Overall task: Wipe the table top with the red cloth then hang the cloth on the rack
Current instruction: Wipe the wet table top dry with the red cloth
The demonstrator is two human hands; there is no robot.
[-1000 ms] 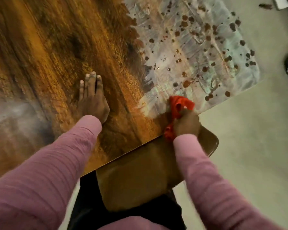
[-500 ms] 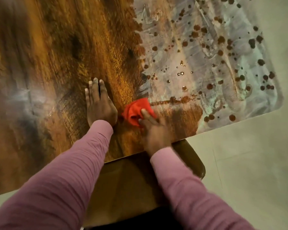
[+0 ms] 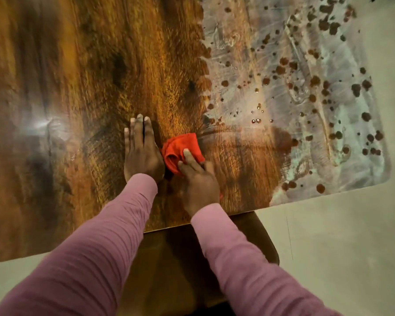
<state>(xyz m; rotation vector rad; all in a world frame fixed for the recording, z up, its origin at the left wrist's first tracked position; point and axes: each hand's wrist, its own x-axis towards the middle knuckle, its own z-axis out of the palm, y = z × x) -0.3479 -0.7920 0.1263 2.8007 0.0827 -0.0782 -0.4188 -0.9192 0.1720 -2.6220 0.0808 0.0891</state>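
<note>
The red cloth (image 3: 180,148) is lying bunched in a bright, creased wad on the wooden table top (image 3: 89,87), just beside the left hand (image 3: 143,156), which is resting flat, fingers straight, holding nothing. The right hand (image 3: 198,181) is pressing the cloth down with outstretched fingers. A whitish smear (image 3: 317,87) with brown spots is covering the table's right end

left sleeve (image 3: 89,258): long, mauve-pink, ribbed knit, plain cuff | right sleeve (image 3: 249,258): same colour and knit
</note>
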